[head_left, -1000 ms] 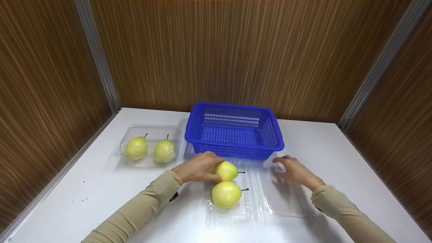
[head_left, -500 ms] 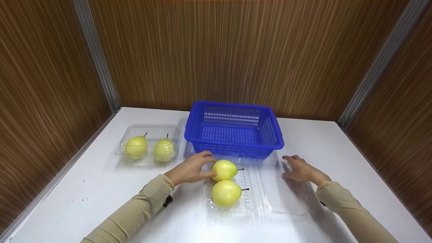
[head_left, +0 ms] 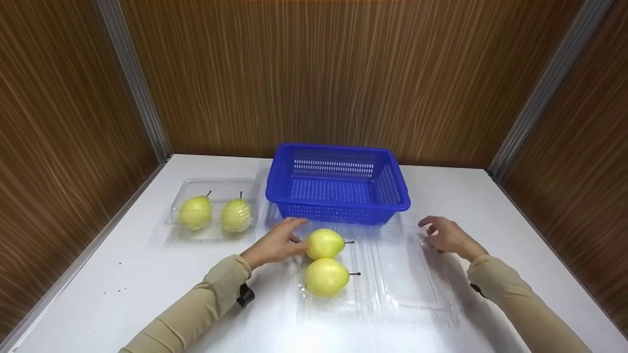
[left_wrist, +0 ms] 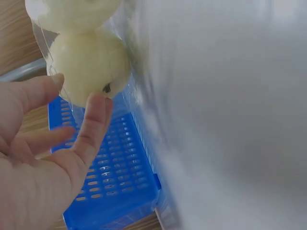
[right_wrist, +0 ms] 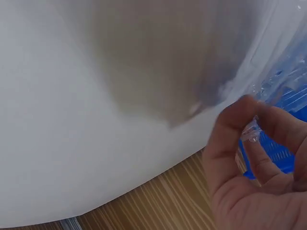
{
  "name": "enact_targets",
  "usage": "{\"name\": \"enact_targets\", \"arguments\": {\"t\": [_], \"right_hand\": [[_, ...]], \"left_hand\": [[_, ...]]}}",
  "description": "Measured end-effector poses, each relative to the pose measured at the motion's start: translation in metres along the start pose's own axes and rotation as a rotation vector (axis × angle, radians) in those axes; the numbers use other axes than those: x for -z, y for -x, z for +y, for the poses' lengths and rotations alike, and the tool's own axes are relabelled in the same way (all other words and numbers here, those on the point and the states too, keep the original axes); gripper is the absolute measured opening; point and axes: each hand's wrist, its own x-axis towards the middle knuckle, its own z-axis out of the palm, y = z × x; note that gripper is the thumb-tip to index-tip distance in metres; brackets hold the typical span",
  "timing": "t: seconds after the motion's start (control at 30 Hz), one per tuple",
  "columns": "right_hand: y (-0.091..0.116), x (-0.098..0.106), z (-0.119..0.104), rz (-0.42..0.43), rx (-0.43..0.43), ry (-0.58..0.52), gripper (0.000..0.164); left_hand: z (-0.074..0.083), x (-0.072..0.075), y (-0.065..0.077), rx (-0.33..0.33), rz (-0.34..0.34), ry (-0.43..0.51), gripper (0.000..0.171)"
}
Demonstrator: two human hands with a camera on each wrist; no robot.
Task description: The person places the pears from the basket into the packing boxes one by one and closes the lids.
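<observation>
Two yellow pears, an upper one (head_left: 325,242) and a lower one (head_left: 327,277), lie in one half of an opened clear plastic clamshell box, stems pointing right. Its lid (head_left: 409,274) is folded out to the right. With thumb and forefinger, my right hand (head_left: 450,237) pinches the lid's far right corner, as the right wrist view shows. My left hand (head_left: 276,244) is beside the upper pear, thumb and fingers spread at the box's left side. In the left wrist view, its fingertips are against or very near the clear wall around a pear (left_wrist: 88,62).
A blue perforated basket (head_left: 338,205) stands just behind the opened box. Another clear clamshell box (head_left: 221,185), closed over two pears, sits at the left on the white table (head_left: 162,274). Wood-grain panels (head_left: 314,73) enclose the back and sides.
My left hand has drawn left, releasing the upper pear, which sits slightly further left. My right hand has moved right to the lid's far corner and now pinches it.
</observation>
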Motion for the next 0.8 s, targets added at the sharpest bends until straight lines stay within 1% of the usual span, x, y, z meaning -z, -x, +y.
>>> {"name": "enact_targets", "arguments": {"t": [0.03, 0.1, 0.2, 0.27, 0.3, 0.4, 0.53, 0.63, 0.8], "right_hand": [[0.001, 0.002, 0.0, -0.008, -0.017, -0.041, 0.05], [0.002, 0.008, 0.0, -0.023, -0.031, -0.109, 0.053], [0.003, 0.018, 0.003, -0.054, -0.046, -0.199, 0.058], [0.005, 0.025, 0.006, -0.065, -0.043, -0.248, 0.058], [0.006, 0.029, 0.007, -0.065, -0.037, -0.269, 0.058], [0.009, 0.037, 0.009, -0.035, -0.001, -0.339, 0.058], [0.015, 0.041, 0.004, 0.041, 0.071, -0.443, 0.058], [0.018, 0.04, -0.005, 0.102, 0.143, -0.499, 0.052], [0.025, 0.033, -0.023, 0.164, 0.255, -0.574, 0.036]], "left_hand": [[0.0, -0.001, 0.0, 0.03, 0.013, 0.031, 0.065], [0.0, -0.002, 0.0, 0.082, 0.014, 0.121, 0.068], [-0.001, -0.003, 0.0, 0.121, -0.001, 0.261, 0.071], [-0.001, -0.004, 0.0, 0.139, -0.017, 0.335, 0.072], [0.0, -0.004, 0.0, 0.145, -0.024, 0.357, 0.072], [0.001, -0.004, -0.001, 0.159, -0.032, 0.393, 0.072], [0.002, -0.004, -0.002, 0.176, -0.041, 0.412, 0.071], [0.002, -0.005, -0.003, 0.176, -0.046, 0.429, 0.07], [0.004, -0.007, -0.003, 0.186, -0.049, 0.442, 0.071]]}}
